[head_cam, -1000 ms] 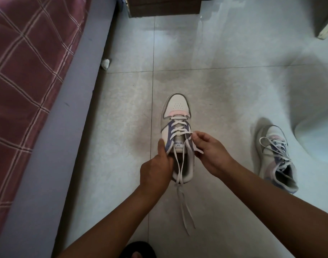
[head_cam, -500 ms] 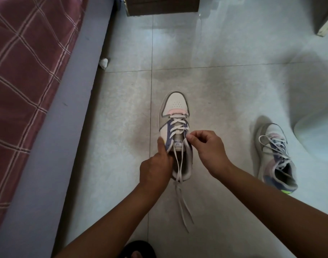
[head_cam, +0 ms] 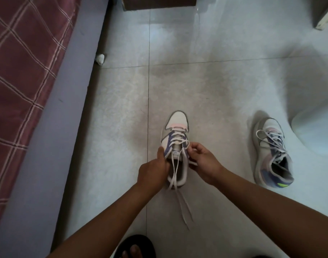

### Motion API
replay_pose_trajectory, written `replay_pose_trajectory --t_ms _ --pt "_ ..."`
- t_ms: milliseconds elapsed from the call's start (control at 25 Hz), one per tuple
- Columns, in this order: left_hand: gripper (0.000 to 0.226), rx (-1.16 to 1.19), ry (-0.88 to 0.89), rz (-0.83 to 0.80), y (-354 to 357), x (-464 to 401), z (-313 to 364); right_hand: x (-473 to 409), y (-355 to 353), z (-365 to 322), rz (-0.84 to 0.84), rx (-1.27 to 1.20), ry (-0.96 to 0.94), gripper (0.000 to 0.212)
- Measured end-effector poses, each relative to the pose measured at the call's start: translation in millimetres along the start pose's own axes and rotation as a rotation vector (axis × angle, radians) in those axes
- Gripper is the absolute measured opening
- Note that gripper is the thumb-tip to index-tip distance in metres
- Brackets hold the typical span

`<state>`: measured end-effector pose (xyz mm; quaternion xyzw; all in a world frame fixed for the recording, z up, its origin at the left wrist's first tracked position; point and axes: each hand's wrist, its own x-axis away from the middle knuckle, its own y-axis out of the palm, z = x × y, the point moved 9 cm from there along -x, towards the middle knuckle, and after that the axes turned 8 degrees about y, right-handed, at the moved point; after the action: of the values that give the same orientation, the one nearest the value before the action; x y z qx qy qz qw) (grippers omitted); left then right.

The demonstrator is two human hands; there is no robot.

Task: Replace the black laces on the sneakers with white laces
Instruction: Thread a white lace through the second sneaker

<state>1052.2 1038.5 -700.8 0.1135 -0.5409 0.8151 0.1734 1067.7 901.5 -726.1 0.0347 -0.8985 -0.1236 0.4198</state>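
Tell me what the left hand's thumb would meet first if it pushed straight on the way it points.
The left hand grips the sneaker; its thumb lies along the shoe's left side, pointing toeward. Probably only that side, then bare floor.

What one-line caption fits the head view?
Both hands, left hand and right hand, thread a white lace through a white-and-purple sneaker on grey floor tiles.

Both forearms (head_cam: 111,216) are bare and sleeveless; a black sandal (head_cam: 135,244) shows on one foot.
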Motion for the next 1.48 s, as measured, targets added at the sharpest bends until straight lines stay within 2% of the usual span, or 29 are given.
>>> replay_pose_trajectory --t_ms 120,160,200,280,320,360,440,520,640,720,800,920,960,1040,1120,1240,1400,1480 --pt "0.051 0.058 -0.029 -0.199 34.0 10.5 -7.5 -7.6 -11.4 45.2 0.112 -0.018 0.128 0.021" --pt "0.052 0.082 -0.034 -0.195 33.9 11.2 -7.5 -9.3 -11.0 50.3 0.118 -0.032 0.14 0.019" --pt "0.052 0.097 -0.027 -0.109 22.9 8.3 -6.1 -11.7 -10.3 51.2 0.121 -0.046 0.143 0.019" --pt "0.041 0.054 0.08 0.193 -11.8 0.8 2.4 -14.0 -8.2 47.6 0.116 -0.048 0.139 0.019" --pt "0.032 -0.003 0.142 0.282 -22.9 -3.2 11.3 -13.8 -8.8 44.9 0.121 -0.036 0.139 0.018" --pt "0.025 -0.032 0.157 0.289 -25.3 -8.8 16.5 -13.2 -10.5 42.6 0.134 -0.008 0.138 0.018" --pt "0.023 0.032 0.04 0.159 -10.3 -20.6 11.7 -10.8 -14.6 36.8 0.171 0.067 0.1 0.015" --pt "0.024 0.13 -0.08 0.044 7.8 -27.5 5.8 -9.0 -17.1 25.5 0.206 0.184 -0.014 0.013" --pt "0.023 0.335 -0.195 0.02 15.5 -32.7 -1.5 -9.8 -16.1 17.0 0.231 0.285 -0.109 0.014" --pt "0.024 0.43 -0.248 0.008 17.3 -35.2 -6.1 -15.0 -14.0 26.7 0.203 0.207 -0.024 0.019" --pt "0.024 0.412 -0.246 -0.006 16.3 -36.5 -6.3 -17.9 -8.7 36.4 0.144 0.053 0.091 0.02" --pt "0.021 0.384 -0.223 -0.015 13.2 -36.6 -4.5 -14.0 -12.2 37.8 0.196 -0.062 0.125 0.006" --pt "0.018 0.374 -0.21 0.006 10.0 -35.5 -2.9 -9.3 -16.2 35.2 0.248 -0.025 0.091 0.005" --pt "0.016 0.251 -0.141 0.098 -0.7 -30.9 3.9 1.4 -20.0 25.5 0.309 0.228 -0.063 0.016" --pt "0.02 0.092 -0.028 0.161 -5.4 -25.5 16.4 12.0 -9.3 14.7 0.264 0.541 -0.234 0.018" --pt "0.026 0.065 0.047 0.17 -4.0 -12.7 23.9 18.2 1.6 12.1 0.242 0.834 -0.332 0.019" --pt "0.023 0.079 0.163 0.213 -8.2 15.3 27.9 26.0 4.4 11.4 0.305 0.792 -0.33 0.014" --pt "0.021 0.272 0.105 0.304 -16.8 25.6 12.9 35.1 5.5 11.0 0.353 0.849 -0.342 0.013"
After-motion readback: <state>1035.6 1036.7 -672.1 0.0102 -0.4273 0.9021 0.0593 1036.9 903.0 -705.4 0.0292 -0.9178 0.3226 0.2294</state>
